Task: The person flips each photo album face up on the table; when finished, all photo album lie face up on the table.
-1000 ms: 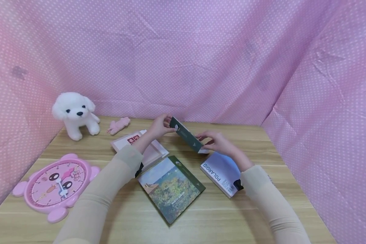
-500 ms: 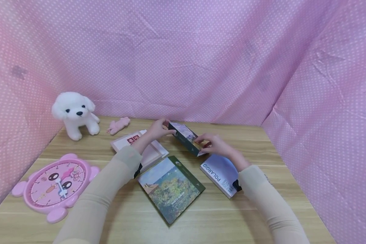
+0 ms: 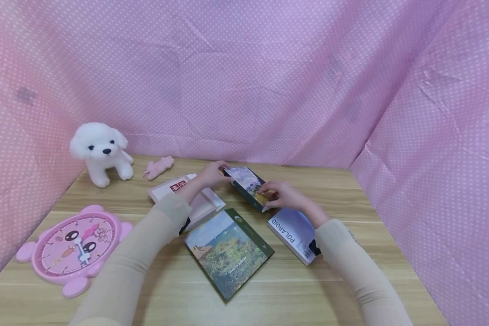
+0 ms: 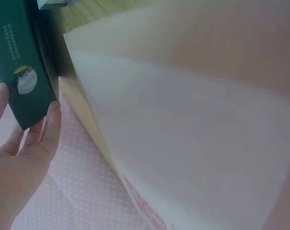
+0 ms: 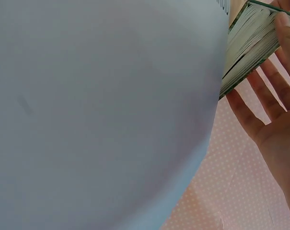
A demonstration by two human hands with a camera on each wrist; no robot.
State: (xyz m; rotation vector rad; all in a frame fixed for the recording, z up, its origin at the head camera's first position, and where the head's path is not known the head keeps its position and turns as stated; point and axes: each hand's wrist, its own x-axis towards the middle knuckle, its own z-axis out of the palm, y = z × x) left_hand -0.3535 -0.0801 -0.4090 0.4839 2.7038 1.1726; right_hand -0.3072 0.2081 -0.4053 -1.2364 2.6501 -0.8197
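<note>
A thick photo album with a painted cover and dark green spine lies nearly flat at the back middle of the table, held between both hands. My left hand grips its left end, thumb on the green spine and fingers on the far side. At the other end, my right hand holds the album, thumb by the edge of its pages and fingers against the cover. Whether it touches the table is hard to tell. Nearer, another photo album with a landscape cover lies flat.
Right of that album lies a white-and-blue POLAROID box, under my right forearm. A pale flat package with a red label lies beneath my left wrist. Farther left are a pink clock, a white plush dog and a small pink item.
The held album has tipped from standing on edge, spine toward me, to nearly flat with its painted cover up. Both hands have lowered slightly with it.
</note>
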